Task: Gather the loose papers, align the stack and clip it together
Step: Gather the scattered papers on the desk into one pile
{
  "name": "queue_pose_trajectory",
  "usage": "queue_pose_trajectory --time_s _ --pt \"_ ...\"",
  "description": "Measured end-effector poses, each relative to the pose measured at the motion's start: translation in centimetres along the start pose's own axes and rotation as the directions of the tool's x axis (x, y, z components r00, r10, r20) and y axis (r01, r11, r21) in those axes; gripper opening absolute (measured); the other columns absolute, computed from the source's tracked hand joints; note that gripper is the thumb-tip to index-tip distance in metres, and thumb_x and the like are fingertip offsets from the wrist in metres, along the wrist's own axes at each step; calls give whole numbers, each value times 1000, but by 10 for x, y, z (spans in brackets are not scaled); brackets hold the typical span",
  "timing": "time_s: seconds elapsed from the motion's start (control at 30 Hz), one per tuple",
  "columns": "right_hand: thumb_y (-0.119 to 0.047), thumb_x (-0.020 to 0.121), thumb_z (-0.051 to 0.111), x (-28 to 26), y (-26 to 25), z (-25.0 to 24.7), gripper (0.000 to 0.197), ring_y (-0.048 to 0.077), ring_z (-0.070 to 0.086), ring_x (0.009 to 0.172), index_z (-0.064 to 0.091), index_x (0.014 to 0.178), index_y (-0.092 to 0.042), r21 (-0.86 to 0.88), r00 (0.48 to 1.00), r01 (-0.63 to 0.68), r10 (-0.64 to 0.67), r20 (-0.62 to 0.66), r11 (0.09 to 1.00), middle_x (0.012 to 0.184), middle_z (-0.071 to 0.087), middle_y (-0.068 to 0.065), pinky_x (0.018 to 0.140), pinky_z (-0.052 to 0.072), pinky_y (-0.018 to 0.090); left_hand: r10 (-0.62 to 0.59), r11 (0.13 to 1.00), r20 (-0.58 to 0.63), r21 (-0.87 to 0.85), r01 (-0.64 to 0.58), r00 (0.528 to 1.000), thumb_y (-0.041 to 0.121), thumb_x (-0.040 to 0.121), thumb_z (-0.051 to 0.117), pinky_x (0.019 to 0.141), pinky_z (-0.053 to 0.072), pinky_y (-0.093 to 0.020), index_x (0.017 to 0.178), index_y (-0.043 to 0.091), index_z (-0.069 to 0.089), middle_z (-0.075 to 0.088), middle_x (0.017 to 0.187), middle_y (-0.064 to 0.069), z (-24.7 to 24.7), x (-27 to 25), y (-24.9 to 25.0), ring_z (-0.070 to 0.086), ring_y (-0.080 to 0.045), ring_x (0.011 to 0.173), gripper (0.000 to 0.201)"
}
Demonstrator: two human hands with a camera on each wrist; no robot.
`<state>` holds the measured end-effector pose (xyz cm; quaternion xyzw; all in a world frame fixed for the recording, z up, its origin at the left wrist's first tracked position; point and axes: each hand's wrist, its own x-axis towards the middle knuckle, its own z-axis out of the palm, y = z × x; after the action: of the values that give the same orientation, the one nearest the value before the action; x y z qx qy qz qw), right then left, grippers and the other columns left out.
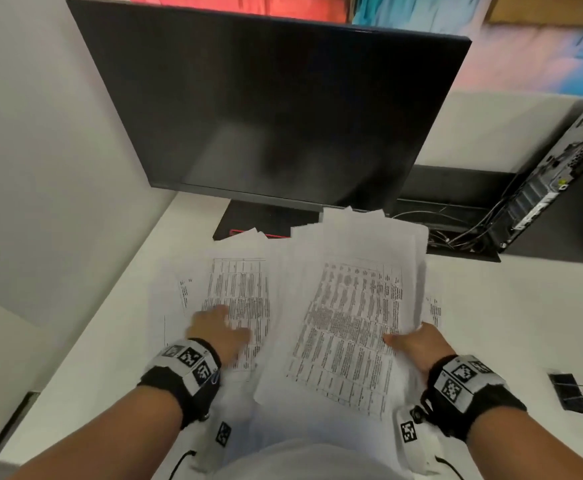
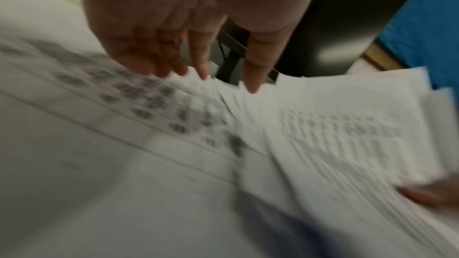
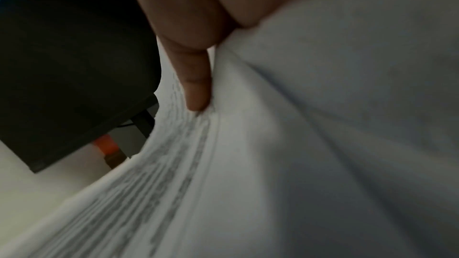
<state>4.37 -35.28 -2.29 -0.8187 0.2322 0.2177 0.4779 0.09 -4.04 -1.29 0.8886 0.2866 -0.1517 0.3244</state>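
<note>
A thick sheaf of printed papers is lifted off the white desk, and my right hand grips its right edge, thumb on top and fingers hidden underneath. The right wrist view shows that thumb pressed on the fanned sheets. More loose printed sheets lie flat on the desk to the left. My left hand lies on them with straight fingers, as the blurred left wrist view confirms. A black binder clip lies on the desk at the far right, apart from both hands.
A black monitor on its stand rises just behind the papers. A black computer case with cables leans at the back right. A white partition wall bounds the left side. The desk's front edge is close to my body.
</note>
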Motion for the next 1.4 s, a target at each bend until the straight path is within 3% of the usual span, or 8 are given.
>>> queue_pose_trajectory --time_s 0.2,0.5,0.7,0.8,0.93,1.1,1.27,1.4 --pt "-19 74 76 14 12 3 75 34 53 118 39 135 4 -78 999 -2 -1 -34 997 132 52 21 103 41 41 -380 912 -216 76 403 900 20 74 60 87 44 -38 118 2 39 46 123 -21 -32 20 -28 52 -37 107 52" --pt "-23 67 81 13 14 -1 63 36 63 97 55 117 5 -9 997 -39 39 59 999 105 66 20 93 48 45 35 981 97 -192 -15 995 13 86 61 100 38 -34 145 7 15 36 147 -14 -13 20 -26 45 -29 125 75" --pt "-17 64 81 -2 11 -2 69 14 67 54 51 121 9 191 986 -98 68 155 977 77 63 11 57 53 25 247 962 346 -198 -187 905 13 85 61 114 26 -38 145 16 19 32 150 -2 10 2 -11 33 -21 136 74" --pt "-34 71 78 -2 3 4 87 -1 36 16 34 135 5 -43 988 -95 99 117 995 62 38 0 25 25 8 302 950 306 -181 -256 903 5 89 49 105 33 -28 139 11 28 43 141 -7 23 -8 2 43 -19 123 55" --pt "-29 79 71 1 2 5 69 0 36 15 43 129 9 -248 990 -82 108 91 965 60 40 1 23 24 9 174 969 107 -197 -151 979 8 87 47 83 50 -35 122 9 50 63 109 -12 20 -16 6 60 -19 88 35" --pt "-36 79 70 3 11 7 77 1 31 15 39 134 7 -301 991 -107 125 43 948 60 34 1 24 23 10 -280 953 -189 -172 249 941 23 80 61 92 48 -41 136 6 33 42 133 -22 -2 0 -8 53 -37 112 65" --pt "-39 78 69 5 14 9 81 19 51 62 36 138 5 -201 993 -112 117 14 973 122 57 25 57 44 25 -382 815 -28 -482 322 924 17 77 66 64 53 -33 125 -5 42 61 108 -23 -4 15 -7 63 -34 87 58" --pt "-39 77 70 6 14 5 81 12 60 51 37 138 3 -215 993 -105 113 25 971 121 58 24 50 49 19 -271 851 144 -426 307 952 21 78 66 82 55 -52 90 -3 48 63 82 -19 2 12 -7 64 -34 80 32"
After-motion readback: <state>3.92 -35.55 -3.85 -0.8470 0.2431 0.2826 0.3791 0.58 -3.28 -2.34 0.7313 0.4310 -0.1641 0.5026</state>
